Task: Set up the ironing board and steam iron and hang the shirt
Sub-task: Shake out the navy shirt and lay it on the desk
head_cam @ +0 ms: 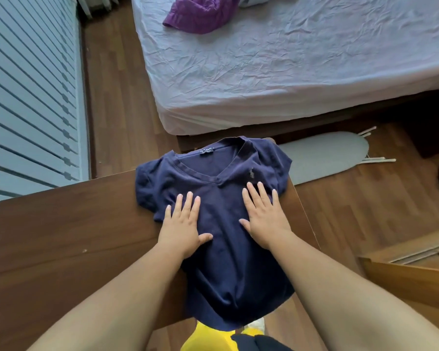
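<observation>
Wooden table (69, 224), navy shirt (228, 249) beneath left hand (181, 230), right hand (265, 219), fingers flat.

Your only view comes from the head camera, a wide-angle lens looking forward and steeply down. Your forearms enter from the bottom corners, and both hands, left hand (181, 225) and right hand (265, 216), sit close at centre frame over the wooden table (69, 224). The bed (302, 59) fills the upper right; straight lines bow near the frame's left edge.

Left hand (183, 224), right hand (265, 216) flat
</observation>
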Motion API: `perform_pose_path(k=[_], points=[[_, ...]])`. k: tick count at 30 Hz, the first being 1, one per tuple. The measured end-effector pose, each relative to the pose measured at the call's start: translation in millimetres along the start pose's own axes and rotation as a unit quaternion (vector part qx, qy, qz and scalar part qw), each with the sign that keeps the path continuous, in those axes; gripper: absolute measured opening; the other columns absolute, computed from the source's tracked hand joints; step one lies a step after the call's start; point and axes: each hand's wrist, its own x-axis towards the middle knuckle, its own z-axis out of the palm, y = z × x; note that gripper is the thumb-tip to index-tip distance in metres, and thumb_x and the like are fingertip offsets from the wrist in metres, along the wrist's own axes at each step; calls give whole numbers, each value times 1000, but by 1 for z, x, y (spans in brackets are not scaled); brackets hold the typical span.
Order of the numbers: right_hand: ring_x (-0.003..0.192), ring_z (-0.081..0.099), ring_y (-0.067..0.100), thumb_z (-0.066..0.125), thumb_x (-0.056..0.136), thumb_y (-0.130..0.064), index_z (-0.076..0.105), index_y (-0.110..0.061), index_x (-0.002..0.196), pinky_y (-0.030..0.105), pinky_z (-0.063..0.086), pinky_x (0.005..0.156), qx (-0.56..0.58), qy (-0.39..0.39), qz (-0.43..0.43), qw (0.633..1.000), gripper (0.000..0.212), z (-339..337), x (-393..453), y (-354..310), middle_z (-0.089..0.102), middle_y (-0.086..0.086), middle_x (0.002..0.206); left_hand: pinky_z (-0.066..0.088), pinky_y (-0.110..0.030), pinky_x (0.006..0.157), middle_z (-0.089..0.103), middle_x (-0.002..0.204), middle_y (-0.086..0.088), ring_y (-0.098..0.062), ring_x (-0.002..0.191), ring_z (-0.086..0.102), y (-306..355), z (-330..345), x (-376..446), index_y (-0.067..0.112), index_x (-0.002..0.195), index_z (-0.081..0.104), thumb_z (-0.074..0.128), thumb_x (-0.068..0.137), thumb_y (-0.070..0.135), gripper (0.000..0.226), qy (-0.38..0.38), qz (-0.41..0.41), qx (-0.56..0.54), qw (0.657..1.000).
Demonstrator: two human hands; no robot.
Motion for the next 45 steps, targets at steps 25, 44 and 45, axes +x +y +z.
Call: perform_pose_path(k=[25, 44, 45], points=[[153, -16, 28, 23, 91, -76, -16, -23, 157, 53, 1, 124, 5, 10, -52, 999, 94, 53, -51, 55, -21, 4, 165, 4, -54, 122, -26, 163, -2, -26, 150, -24, 64, 28, -24, 23, 156, -19, 51, 72, 83, 124, -11, 30, -9, 999], [151, -18, 39, 48, 88, -71, -9, -17, 159, 59, 1, 122, 15, 12, -69, 997, 106, 38, -82, 29, -18, 11, 166, 10, -55, 122, -17, 165, -8, -31, 152, -16, 93, 26, -54, 23, 158, -8, 55, 84, 68, 107, 47, -27, 8, 998], [152, -17, 39, 49, 89, -69, -7, -16, 160, 59, 2, 122, 13, 30, -67, 997, 104, 41, -88, 27, -17, 12, 166, 10, -54, 122, -17, 165, -8, -32, 152, -15, 99, 30, -61, 22, 157, -9, 54, 84, 67, 107, 56, -31, 4, 998]])
